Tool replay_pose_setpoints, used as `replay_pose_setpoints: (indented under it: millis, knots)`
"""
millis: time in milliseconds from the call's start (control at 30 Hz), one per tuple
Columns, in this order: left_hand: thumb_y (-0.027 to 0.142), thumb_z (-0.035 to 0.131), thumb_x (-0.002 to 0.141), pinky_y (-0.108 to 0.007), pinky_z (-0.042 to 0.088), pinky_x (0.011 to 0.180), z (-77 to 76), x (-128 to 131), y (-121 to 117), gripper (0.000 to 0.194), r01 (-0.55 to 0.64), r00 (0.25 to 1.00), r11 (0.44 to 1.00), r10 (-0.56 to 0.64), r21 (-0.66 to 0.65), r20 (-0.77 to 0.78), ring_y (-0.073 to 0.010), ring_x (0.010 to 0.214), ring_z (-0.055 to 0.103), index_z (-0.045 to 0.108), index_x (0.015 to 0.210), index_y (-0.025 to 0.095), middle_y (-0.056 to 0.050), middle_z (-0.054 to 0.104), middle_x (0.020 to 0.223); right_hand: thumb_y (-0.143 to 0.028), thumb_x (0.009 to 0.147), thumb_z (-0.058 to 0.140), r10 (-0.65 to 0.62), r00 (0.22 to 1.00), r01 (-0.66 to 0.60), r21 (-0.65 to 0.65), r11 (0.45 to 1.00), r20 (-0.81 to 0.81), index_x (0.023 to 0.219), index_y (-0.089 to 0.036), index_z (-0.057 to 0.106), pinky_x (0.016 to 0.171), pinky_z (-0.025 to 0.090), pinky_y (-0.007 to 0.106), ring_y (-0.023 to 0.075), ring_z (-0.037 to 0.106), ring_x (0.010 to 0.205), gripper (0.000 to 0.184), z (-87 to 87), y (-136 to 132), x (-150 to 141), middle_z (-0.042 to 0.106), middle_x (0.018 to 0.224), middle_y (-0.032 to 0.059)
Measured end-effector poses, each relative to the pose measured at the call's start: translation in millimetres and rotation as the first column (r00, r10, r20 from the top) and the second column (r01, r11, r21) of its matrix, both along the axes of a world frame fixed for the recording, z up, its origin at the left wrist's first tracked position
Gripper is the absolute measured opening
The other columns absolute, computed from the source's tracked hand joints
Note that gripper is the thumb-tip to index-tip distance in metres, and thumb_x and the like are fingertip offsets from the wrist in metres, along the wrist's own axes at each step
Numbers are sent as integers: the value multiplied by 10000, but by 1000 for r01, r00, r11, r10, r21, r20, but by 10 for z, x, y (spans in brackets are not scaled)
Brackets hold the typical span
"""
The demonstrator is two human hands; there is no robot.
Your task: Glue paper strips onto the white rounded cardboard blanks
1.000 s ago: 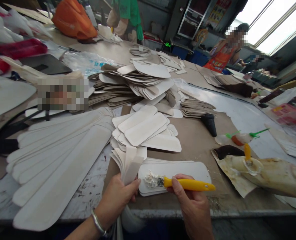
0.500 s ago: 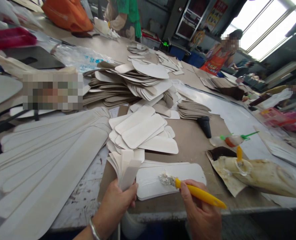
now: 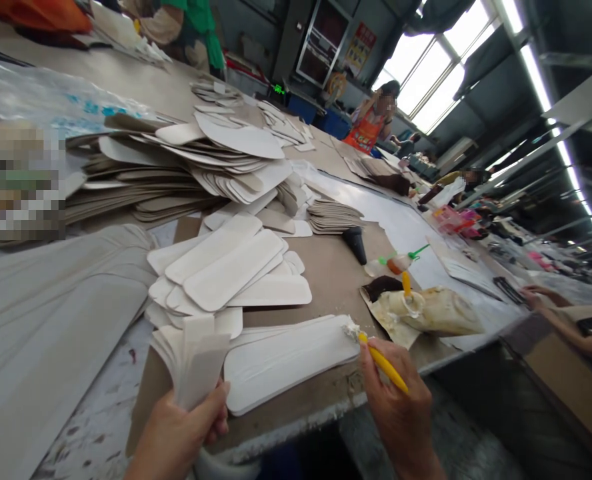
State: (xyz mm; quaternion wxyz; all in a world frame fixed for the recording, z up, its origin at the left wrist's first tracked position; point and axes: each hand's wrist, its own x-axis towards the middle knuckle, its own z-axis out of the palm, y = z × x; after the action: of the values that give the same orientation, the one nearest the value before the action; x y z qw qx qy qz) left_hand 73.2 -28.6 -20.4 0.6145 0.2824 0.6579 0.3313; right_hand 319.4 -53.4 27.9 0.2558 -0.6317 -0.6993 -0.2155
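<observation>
My left hand (image 3: 181, 420) is closed around a fanned bunch of thin white strips (image 3: 201, 367), held upright. In my right hand (image 3: 399, 397) is a yellow-handled glue brush (image 3: 389, 368). White paste coats its tip, which is at the far right end of a long white rounded panel (image 3: 286, 367). That panel tops a small stack near the table edge and has faint wet-looking streaks. Just behind it lies a loose pile of white rounded pieces (image 3: 236, 270).
Long pale panels (image 3: 71, 353) spread out at left. Taller stacks of cut pieces (image 3: 176, 160) stand behind. To the right are a paste-smeared bag (image 3: 441, 310) with a yellow handle in it, small bottles (image 3: 399, 262) and a black cone (image 3: 355, 245). Other people work farther off.
The brush has moved from the panel's middle to its right end. The camera view has swung to the right. My left hand still holds the strips.
</observation>
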Motion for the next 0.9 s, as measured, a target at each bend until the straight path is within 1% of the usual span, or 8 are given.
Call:
replay_pose_setpoints:
  millis: [133, 233, 333, 467, 567, 700, 800, 900]
  knots:
    - [491, 613, 575, -245, 385, 438, 17, -15, -13, 323, 77, 996, 997, -76, 27, -54, -143, 384, 486, 561, 485, 185, 2, 548, 370, -153, 885, 503, 43, 997, -40, -46, 998, 63, 968, -144, 575, 707, 532, 306, 178, 611, 784, 110, -101, -71, -108, 625, 829, 84]
    - [511, 611, 568, -258, 395, 462, -2, -25, -24, 330, 89, 994, 996, -87, 30, -66, -158, 401, 495, 575, 495, 191, 3, 553, 380, -106, 875, 500, 130, 991, -129, -50, 990, 15, 977, -134, 577, 695, 535, 292, 178, 610, 781, 131, -193, -132, -221, 627, 813, 88]
    - [530, 598, 572, -266, 400, 480, -22, -38, -35, 344, 113, 990, 993, -110, 30, -91, -167, 413, 497, 565, 468, 204, 4, 548, 382, -92, 858, 525, 148, 988, -150, -33, 988, -51, 997, -131, 576, 714, 529, 277, 174, 609, 797, 153, -188, -169, -220, 626, 824, 88]
    - [555, 587, 584, -273, 397, 499, -53, -52, -49, 393, 150, 984, 988, -146, 36, -103, -168, 429, 496, 544, 411, 206, -8, 549, 393, -97, 851, 531, 117, 993, -117, -24, 993, 10, 986, -139, 593, 705, 528, 309, 196, 607, 793, 155, -143, -174, -166, 630, 826, 97]
    - [558, 602, 576, -280, 391, 501, -80, -54, -58, 394, 138, 988, 989, -134, 45, -76, -166, 430, 489, 553, 436, 193, -13, 553, 402, -67, 833, 526, 232, 969, -237, -65, 969, -84, 991, -145, 589, 667, 527, 298, 187, 599, 754, 186, -158, -179, -311, 628, 784, 82]
    - [593, 649, 548, -272, 362, 493, -67, -75, -87, 422, 62, 995, 998, -60, 22, -86, -162, 442, 479, 581, 568, 176, 12, 535, 402, -73, 829, 507, 324, 853, -361, -14, 932, -409, 958, -168, 572, 650, 512, 258, 154, 589, 725, 173, -110, -191, -631, 607, 764, 49]
    - [607, 651, 563, -261, 346, 486, 10, -108, -135, 437, 54, 997, 994, -48, 94, -65, -140, 425, 445, 558, 578, 180, 38, 482, 376, -163, 872, 462, 200, 730, -262, 3, 965, -653, 842, -204, 575, 723, 492, 276, 165, 593, 808, 124, 6, -172, -780, 615, 843, 47]
    - [582, 655, 580, -244, 319, 438, 141, -116, -176, 418, 91, 994, 987, -97, 132, 46, -119, 383, 409, 556, 583, 176, 47, 454, 359, -290, 904, 432, 74, 585, -246, -90, 965, -807, 761, -211, 583, 719, 477, 268, 176, 585, 807, 223, 79, -103, -873, 621, 831, 47]
